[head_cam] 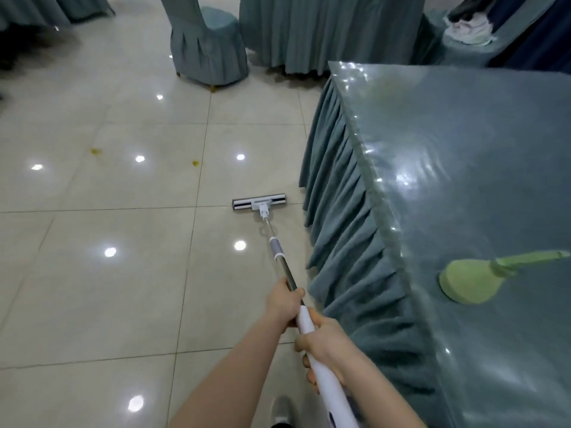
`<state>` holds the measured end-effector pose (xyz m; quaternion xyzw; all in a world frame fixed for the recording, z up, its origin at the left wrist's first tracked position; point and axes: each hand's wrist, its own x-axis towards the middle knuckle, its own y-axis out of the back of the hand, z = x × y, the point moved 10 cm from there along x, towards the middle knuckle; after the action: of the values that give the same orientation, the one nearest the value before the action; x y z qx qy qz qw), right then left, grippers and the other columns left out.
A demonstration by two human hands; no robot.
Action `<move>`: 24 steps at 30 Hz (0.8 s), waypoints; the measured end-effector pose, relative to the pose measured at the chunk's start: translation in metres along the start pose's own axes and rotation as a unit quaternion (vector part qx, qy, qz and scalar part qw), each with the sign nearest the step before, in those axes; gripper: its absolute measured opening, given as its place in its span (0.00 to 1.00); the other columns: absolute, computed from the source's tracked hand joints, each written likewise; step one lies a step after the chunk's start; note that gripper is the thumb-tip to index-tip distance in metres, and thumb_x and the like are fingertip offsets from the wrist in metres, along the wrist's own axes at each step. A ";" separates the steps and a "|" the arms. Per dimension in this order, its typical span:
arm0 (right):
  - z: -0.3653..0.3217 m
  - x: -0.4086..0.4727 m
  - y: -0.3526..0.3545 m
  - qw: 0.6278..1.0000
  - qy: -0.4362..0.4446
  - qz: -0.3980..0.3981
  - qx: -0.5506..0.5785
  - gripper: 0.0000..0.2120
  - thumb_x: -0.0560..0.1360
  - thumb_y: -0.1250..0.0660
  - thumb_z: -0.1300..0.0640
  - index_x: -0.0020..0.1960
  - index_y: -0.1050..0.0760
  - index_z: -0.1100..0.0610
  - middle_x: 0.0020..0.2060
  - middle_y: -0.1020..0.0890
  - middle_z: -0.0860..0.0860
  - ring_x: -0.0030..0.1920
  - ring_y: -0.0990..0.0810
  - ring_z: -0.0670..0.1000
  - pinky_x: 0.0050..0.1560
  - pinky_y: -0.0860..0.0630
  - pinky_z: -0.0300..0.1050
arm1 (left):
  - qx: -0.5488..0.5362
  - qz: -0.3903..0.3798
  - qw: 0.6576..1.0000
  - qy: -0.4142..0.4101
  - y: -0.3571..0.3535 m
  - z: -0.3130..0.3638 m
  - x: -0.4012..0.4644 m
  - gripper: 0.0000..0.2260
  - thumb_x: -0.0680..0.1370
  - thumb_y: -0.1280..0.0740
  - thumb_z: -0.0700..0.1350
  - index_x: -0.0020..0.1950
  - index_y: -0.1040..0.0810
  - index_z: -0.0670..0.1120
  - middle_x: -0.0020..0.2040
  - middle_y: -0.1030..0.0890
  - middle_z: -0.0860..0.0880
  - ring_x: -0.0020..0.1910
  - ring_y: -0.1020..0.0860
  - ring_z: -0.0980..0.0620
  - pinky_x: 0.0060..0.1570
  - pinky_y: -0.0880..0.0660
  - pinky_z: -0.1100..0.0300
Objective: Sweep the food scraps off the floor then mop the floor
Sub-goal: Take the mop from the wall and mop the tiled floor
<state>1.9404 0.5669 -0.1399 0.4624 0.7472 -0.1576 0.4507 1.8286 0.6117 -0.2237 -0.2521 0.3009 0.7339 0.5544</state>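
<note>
A flat mop (pixel 259 204) with a grey and white head rests on the glossy beige tile floor (pixel 92 273), close to the table skirt. Its metal and white pole runs back toward me. My left hand (pixel 282 302) grips the pole higher up, where the metal meets the white handle. My right hand (pixel 324 341) grips the white handle just behind it. Two small yellow scraps or stains lie on the tiles: one (pixel 195 163) ahead-left of the mop head, the other (pixel 95 151) farther left.
A table (pixel 463 149) with a shiny teal cover and pleated skirt fills the right side; a green brush-like tool (pixel 472 281) lies on it. A teal-covered chair (pixel 207 47) and more draped tables stand at the back. My shoe (pixel 282 409) shows at the bottom.
</note>
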 end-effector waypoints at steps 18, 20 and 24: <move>-0.397 0.264 -0.077 0.999 -0.012 -0.026 -0.020 0.25 0.72 0.41 0.70 0.56 0.24 0.42 0.27 0.27 0.57 0.20 0.30 0.52 0.25 0.27 0.43 | -0.045 0.000 0.999 -0.012 0.232 0.280 0.317 0.11 0.76 0.35 0.43 0.56 0.30 0.53 0.51 0.21 0.46 0.50 0.20 0.44 0.50 0.20 0.49; -0.449 0.296 -0.092 0.999 -0.015 -0.031 -0.010 0.25 0.71 0.41 0.70 0.53 0.23 0.41 0.25 0.28 0.56 0.20 0.30 0.52 0.26 0.28 0.43 | -0.043 -0.003 0.999 -0.011 0.266 0.316 0.358 0.13 0.75 0.35 0.43 0.59 0.29 0.52 0.51 0.21 0.46 0.51 0.20 0.44 0.51 0.20 0.47; -0.538 0.363 -0.117 0.999 -0.027 -0.034 -0.003 0.26 0.72 0.41 0.70 0.46 0.25 0.35 0.27 0.28 0.57 0.21 0.30 0.53 0.26 0.26 0.44 | -0.023 0.003 1.000 -0.016 0.323 0.372 0.445 0.17 0.75 0.34 0.43 0.63 0.28 0.48 0.51 0.22 0.46 0.51 0.20 0.43 0.53 0.20 0.45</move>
<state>1.4986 1.0554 -0.1661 0.4307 0.7504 -0.1836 0.4665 1.3887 1.1084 -0.2274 -0.2520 0.2761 0.7462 0.5509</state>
